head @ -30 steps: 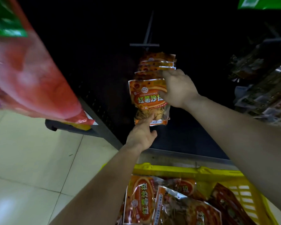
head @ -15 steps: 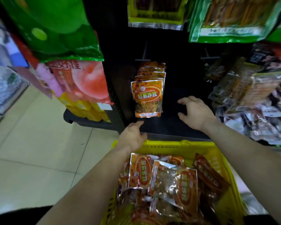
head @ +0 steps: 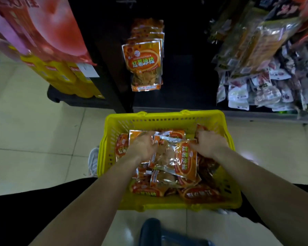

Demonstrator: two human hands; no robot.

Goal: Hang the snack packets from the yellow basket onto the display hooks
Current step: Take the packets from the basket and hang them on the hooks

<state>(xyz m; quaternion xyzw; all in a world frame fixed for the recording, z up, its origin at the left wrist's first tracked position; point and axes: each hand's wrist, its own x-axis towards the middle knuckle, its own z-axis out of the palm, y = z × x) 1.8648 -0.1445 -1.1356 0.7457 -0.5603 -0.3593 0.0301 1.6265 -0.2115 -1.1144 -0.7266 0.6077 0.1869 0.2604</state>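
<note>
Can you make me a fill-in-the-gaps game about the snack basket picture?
The plastic basket is ____.
The right hand grips the top packet inside the ____.
The hanging packets are mostly ____.
Missing words: yellow, basket, orange.

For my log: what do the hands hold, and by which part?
Left hand and right hand grip one orange foil snack packet by its far corners.
</note>
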